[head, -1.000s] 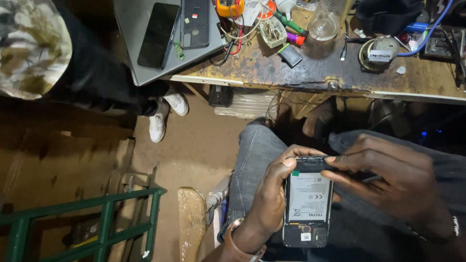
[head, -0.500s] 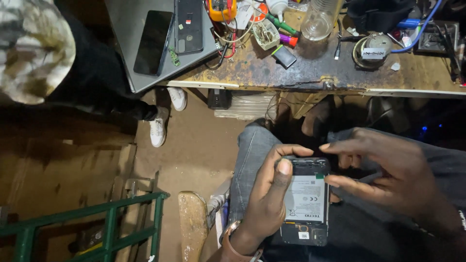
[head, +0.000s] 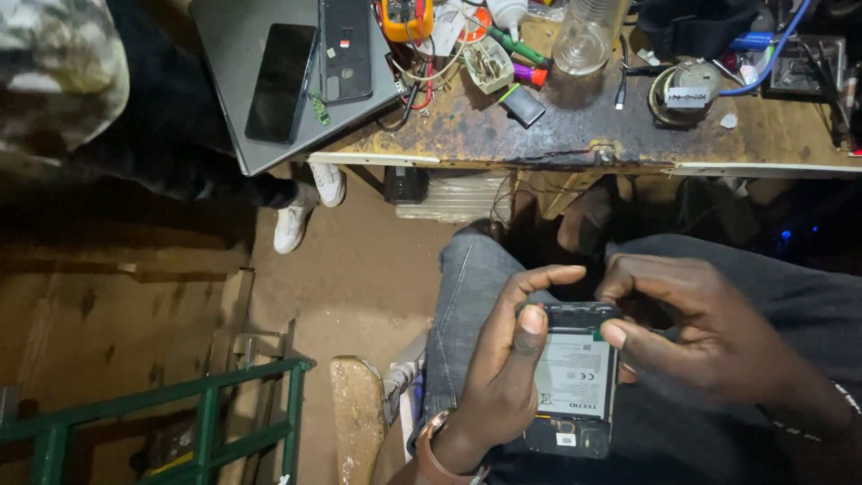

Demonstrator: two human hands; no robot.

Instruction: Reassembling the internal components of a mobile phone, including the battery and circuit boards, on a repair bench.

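**Opened phone held over the lap, both hands on it**

Across the top of the view, a worn, rust-stained wooden workbench is seen, crowded with parts. On its left end one grey closed laptop is laid, and two dark flat phones are rested on that lid: a black glass-fronted slab and a black back cover with a camera cutout. One clear plastic bottle and one orange multimeter are set further along. Below left, a green metal railing is visible, and one white shoe of another person is planted on the dirt floor.

Over the grey-jeaned lap, one black smartphone with its back removed and a white-labelled battery exposed is held, its long axis running away from the body, upper end toward the bench. It lies between the hands. The left hand is clamped along the left edge, thumb pressed on the battery's upper corner. The right hand is curled over the upper right edge, thumb tip touching the battery; both are equally near.
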